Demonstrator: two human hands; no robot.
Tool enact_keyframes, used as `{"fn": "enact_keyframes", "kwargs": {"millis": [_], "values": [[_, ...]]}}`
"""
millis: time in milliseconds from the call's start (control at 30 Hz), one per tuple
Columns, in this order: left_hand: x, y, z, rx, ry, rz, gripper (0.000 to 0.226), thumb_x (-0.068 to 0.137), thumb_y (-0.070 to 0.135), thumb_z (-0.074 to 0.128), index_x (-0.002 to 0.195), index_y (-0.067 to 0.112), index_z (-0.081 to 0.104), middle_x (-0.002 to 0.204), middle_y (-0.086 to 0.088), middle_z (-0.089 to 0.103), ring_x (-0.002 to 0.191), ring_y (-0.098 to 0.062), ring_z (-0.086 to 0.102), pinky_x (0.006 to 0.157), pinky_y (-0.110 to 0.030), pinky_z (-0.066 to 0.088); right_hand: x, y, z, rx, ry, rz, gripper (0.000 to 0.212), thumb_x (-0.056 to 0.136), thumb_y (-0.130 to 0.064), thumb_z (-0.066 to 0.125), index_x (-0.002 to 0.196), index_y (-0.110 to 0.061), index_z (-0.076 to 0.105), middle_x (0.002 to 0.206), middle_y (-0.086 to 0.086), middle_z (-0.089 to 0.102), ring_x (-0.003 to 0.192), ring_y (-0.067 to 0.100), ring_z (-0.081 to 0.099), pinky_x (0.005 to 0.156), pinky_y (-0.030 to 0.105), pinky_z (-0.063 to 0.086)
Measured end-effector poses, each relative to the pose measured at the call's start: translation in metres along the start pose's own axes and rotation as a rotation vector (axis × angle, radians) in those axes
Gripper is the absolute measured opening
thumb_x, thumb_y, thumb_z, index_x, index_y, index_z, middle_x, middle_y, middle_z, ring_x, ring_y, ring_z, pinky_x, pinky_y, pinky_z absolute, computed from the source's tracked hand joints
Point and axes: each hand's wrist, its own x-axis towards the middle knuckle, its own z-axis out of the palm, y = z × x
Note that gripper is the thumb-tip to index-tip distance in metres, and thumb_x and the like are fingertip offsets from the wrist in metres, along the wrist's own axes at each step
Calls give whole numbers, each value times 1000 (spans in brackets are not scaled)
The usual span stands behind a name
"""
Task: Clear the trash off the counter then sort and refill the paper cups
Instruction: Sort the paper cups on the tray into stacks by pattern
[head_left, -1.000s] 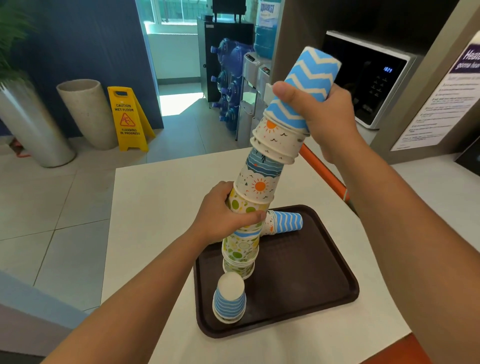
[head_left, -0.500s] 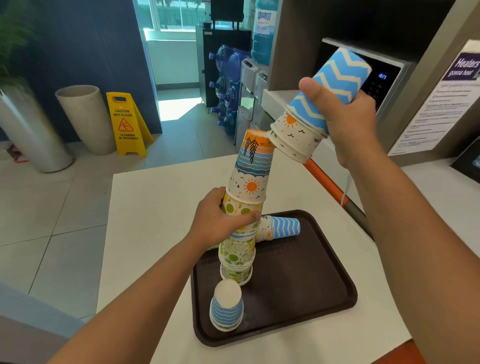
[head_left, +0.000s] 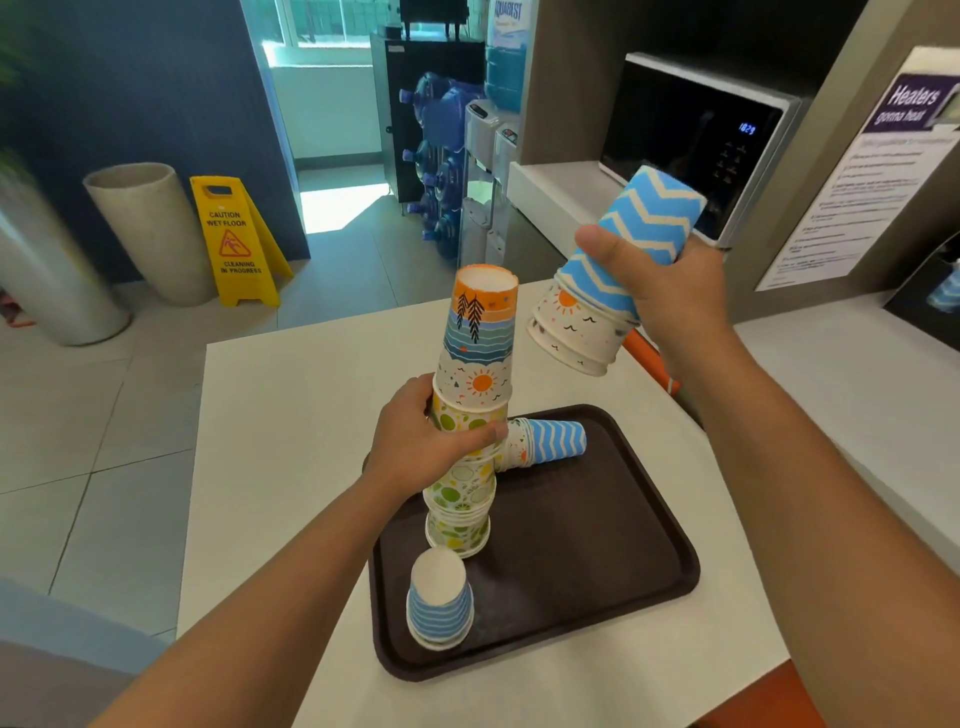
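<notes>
A tall stack of upside-down patterned paper cups (head_left: 475, 364) stands on the dark brown tray (head_left: 597, 561). My left hand (head_left: 426, 441) grips the stack around its middle, at the lemon-print cups. My right hand (head_left: 670, 291) holds a short separate stack (head_left: 613, 275), a blue zigzag cup over sun-print cups, tilted in the air to the right of the tall stack's top. A blue-striped cup (head_left: 440, 603) stands upside down at the tray's near-left corner. Another zigzag stack (head_left: 550, 441) lies on its side behind the tall stack.
The tray sits on a white counter (head_left: 291, 415). A microwave (head_left: 696, 140) stands on a shelf at the back right beside a printed notice (head_left: 872, 182). Water dispensers (head_left: 488, 171), a yellow wet-floor sign (head_left: 234, 239) and planters are on the floor beyond.
My right hand lifted the top few cups off the tall stack and carried them right and downward. The left hand kept its grip on the stack.
</notes>
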Motion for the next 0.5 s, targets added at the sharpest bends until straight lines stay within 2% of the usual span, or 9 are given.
{"fn": "enact_keyframes", "kwargs": {"millis": [133, 267, 400, 500], "values": [[-3, -9, 1, 14, -22, -28, 78, 62, 46, 88, 129, 28, 51, 117, 15, 61, 100, -6, 60, 82, -22, 49, -13, 22, -4, -40, -65, 92, 40, 65, -38, 87, 96, -18, 71, 94, -3, 76, 88, 12, 74, 82, 40, 60], [-6, -17, 2, 17, -27, -65, 75, 60, 50, 88, 124, 29, 54, 121, 11, 65, 101, -8, 61, 85, -28, 51, -30, 42, -7, -96, -135, 183, 60, 52, -50, 87, 101, -18, 70, 96, -3, 76, 89, 13, 73, 85, 43, 59], [-10, -19, 2, 32, -34, -56, 78, 58, 51, 89, 124, 28, 55, 119, 11, 65, 105, -10, 63, 89, -33, 52, -46, 60, -7, -142, -177, 246, 47, 64, -43, 87, 102, -20, 70, 99, -3, 76, 92, 15, 73, 88, 45, 58], [-13, -20, 2, 33, -43, -43, 80, 56, 51, 89, 125, 27, 55, 121, 11, 66, 107, -11, 63, 91, -35, 53, -56, 68, -7, -170, -151, 265, 45, 66, -42, 87, 101, -22, 69, 100, -4, 75, 92, 15, 72, 87, 44, 58]]}}
